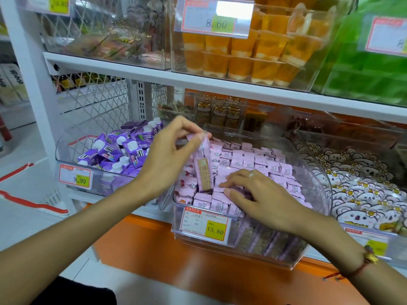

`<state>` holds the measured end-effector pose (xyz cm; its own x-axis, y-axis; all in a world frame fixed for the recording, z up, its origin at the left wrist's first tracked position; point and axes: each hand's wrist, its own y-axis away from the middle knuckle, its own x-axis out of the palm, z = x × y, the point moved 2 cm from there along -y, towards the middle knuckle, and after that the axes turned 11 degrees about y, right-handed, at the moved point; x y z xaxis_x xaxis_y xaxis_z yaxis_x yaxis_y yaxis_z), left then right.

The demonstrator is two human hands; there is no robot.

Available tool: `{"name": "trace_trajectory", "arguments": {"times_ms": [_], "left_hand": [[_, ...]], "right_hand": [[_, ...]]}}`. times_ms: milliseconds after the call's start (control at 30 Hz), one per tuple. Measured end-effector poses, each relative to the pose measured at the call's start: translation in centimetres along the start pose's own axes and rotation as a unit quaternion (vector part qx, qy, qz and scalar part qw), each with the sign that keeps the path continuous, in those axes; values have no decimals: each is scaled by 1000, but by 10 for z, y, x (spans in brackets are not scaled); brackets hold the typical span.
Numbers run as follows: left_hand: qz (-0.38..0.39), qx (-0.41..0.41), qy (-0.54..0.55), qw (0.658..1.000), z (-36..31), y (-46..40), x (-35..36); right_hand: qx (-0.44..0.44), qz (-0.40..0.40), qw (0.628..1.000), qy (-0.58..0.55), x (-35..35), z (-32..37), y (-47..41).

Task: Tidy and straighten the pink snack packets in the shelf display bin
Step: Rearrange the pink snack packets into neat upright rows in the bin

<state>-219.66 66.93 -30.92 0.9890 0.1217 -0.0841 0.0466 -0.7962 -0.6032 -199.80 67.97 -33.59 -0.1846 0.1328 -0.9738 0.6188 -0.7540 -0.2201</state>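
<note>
my left hand (167,150) pinches one pink foil snack packet (203,164) upright over the clear plastic bin (317,172); right hand (259,194) w/ fingers flat on packets inside it

Bright, even overhead store light; shadows faint. White glare patch on price tag (217,17) at 12 o'clock. Soft blur on upper shelf bins, 11–2 o'clock. Wide-angle bowing at edges. Centre sharpest.

1. Left hand (169,150) pinches one pink packet (203,166) by its top, upright over the clear bin (220,243).
2. Right hand (259,194) lies on the packed pink packets (259,161), fingers slightly curled.
3. Purple cartons (119,150) in the bin to the left.
</note>
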Motion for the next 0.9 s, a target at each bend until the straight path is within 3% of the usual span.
{"name": "trace_trajectory", "arguments": {"times_ms": [133, 200, 333, 433, 500, 633, 733, 833, 900], "left_hand": [[-112, 54, 39, 991, -20, -5, -17], [-172, 51, 79, 980, -26, -6, -24], [-220, -68, 187, 955, -22, 1, -17], [-210, -165, 253, 930, -14, 8, -8], [-188, -214, 245, 927, -9, 7, -9], [-41, -198, 164, 966, -9, 5, -11], [64, -161, 119, 978, -14, 8, -5], [52, -162, 104, 980, -17, 8, -8], [21, -173, 86, 981, -16, 7, -10]], "right_hand": [[1, -6, 1000, 0, 1, 3, 1], [34, -48, 997, -42, -3, 5, 0], [81, -167, 961, -203, -18, 17, -1], [42, -230, 936, -264, -25, 25, -3], [63, -254, 907, -331, -30, 23, -5], [220, -172, 789, -548, -28, 13, -8], [281, -129, 737, -601, -25, 10, -7], [310, -89, 700, -637, -23, 11, -7], [292, -63, 696, -653, -23, 11, -7]]}}
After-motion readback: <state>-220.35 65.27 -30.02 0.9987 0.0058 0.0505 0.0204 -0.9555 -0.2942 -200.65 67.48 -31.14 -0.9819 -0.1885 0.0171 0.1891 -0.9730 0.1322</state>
